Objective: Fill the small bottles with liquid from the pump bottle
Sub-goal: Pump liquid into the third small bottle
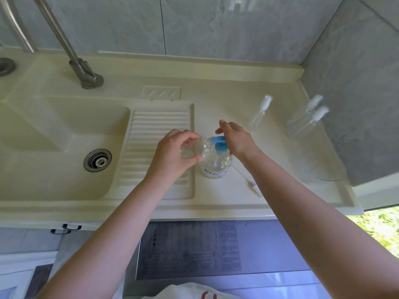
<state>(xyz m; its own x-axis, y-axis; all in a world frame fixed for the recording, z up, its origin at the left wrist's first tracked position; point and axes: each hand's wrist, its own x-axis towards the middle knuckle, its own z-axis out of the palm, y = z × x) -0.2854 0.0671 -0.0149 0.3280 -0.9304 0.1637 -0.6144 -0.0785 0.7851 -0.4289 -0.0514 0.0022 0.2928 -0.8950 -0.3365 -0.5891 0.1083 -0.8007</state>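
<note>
The small bottle [194, 148] is clear and uncapped, tipped on its side with its mouth brought up right at the blue spout of the pump bottle [216, 164], which stands upright on the surface [216, 100] just right of the ribbed drainboard [155, 134]. The left hand [172, 152] is curled closed around the small bottle's body, holding it level with the nozzle. The right hand [235, 138] rests palm-down on the blue pump head [220, 145], fingers loosely bent and closed on nothing, set to press. The step in hand looks like the filling of 1 bottle; how much liquid is already in it cannot be told. The next move calls for a firm, straight push on the pump while the mouth stays lined up under the spout, or liquid may run down the outside. A thin white piece, probably the removed sprayer top [248, 180], lies on the surface under the right forearm. Farther right stand 3 more small bottles with white caps: 1 alone [259, 113] and 2 close together [306, 119] near the wall. Left of the drainboard is a cream sink [54, 137] with a metal drain [97, 160] and a steel tap [86, 74]; grey marbled tiles [194, 22] back the room.
</note>
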